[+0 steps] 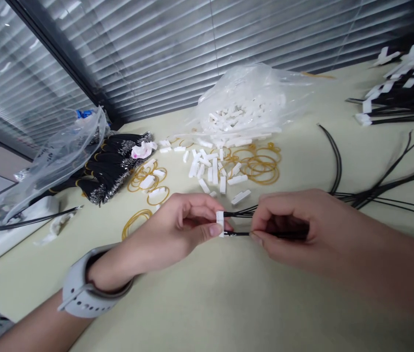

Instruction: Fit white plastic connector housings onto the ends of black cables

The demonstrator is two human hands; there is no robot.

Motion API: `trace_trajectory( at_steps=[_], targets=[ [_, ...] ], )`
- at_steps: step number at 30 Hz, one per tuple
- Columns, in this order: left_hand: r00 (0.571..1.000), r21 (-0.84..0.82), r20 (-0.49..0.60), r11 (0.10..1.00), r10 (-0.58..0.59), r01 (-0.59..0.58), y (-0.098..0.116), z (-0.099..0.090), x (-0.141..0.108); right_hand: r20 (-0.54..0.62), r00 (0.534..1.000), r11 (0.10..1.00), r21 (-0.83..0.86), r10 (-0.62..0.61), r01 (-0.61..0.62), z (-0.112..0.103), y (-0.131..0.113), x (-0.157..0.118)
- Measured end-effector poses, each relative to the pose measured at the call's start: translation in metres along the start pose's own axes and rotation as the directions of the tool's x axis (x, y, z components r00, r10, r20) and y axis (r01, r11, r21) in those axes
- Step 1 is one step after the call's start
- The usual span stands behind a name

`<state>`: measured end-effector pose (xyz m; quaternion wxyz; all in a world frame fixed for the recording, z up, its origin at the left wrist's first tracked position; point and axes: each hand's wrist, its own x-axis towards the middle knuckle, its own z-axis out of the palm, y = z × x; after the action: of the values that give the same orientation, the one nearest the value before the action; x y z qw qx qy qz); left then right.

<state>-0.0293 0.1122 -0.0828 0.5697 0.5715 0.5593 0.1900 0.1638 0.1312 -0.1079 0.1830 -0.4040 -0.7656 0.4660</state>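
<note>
A small white connector housing (220,224) is pinched between the thumb and fingers of my left hand (181,225). Several black wires (241,212) run from its right side toward my right hand (295,225). My right hand is closed on a black wire (241,234), whose metal-tipped end meets the lower part of the housing; how deep the tip sits I cannot tell. More black wires (372,195) trail off to the right behind my right hand. Loose white housings (212,171) lie just beyond my hands.
Yellow rubber bands (260,168) lie among the housings. Behind stands a clear plastic bag (243,102) of white housings. Bundled black wires with metal ends (115,166) lie at left, finished-looking wire-and-connector bundles (405,93) at far right. Window blinds (192,44) border the table's back.
</note>
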Motion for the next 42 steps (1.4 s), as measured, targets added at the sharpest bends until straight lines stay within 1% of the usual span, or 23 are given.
trace_trajectory(
  at_steps=[4,8,13,17,24,27,31,34,42],
  targets=[
    [1.0,-0.064,-0.004,0.998,-0.01,0.01,-0.0008,0.0004,0.0013,-0.05,0.985,0.978,-0.141,-0.166,0.157,0.0024,0.0042,0.0005],
    [1.0,-0.111,-0.011,0.994,-0.013,0.012,-0.0013,0.0012,0.0025,-0.076,0.97,0.947,-0.244,-0.233,0.208,0.0048,0.0056,-0.0009],
    [1.0,-0.12,-0.024,0.993,-0.016,0.013,-0.001,0.0016,0.0012,-0.091,0.977,0.955,-0.248,-0.193,0.165,0.0062,0.0063,-0.0024],
    [0.999,-0.094,-0.028,0.995,-0.021,0.019,-0.002,0.0013,0.0005,-0.088,0.974,0.953,-0.242,-0.207,0.181,0.006,0.0073,-0.0022],
    [0.998,-0.141,-0.056,0.99,-0.017,0.008,-0.0025,0.0019,0.0005,-0.035,0.989,0.959,-0.252,-0.142,0.129,0.0025,0.0018,-0.0032],
    [0.997,-0.15,-0.08,0.989,-0.008,-0.004,-0.0007,0.0029,0.0004,-0.038,0.987,0.957,-0.252,-0.156,0.142,0.0018,0.0013,-0.0039],
    [0.995,-0.154,-0.1,0.988,0.013,-0.029,-0.0002,0.004,0.0001,-0.076,0.982,0.954,-0.263,-0.172,0.147,0.0031,0.0032,-0.0025],
    [0.993,-0.162,-0.12,0.986,0.007,-0.027,-0.0007,0.0049,-0.0001,-0.088,0.98,0.952,-0.267,-0.181,0.151,0.0044,0.0044,-0.001],
    [0.988,-0.135,-0.152,0.99,0.022,-0.043,-0.0023,0.0067,-0.0003,-0.06,0.981,0.935,-0.32,-0.182,0.154,0.0015,0.0034,-0.0024]
  ],
)
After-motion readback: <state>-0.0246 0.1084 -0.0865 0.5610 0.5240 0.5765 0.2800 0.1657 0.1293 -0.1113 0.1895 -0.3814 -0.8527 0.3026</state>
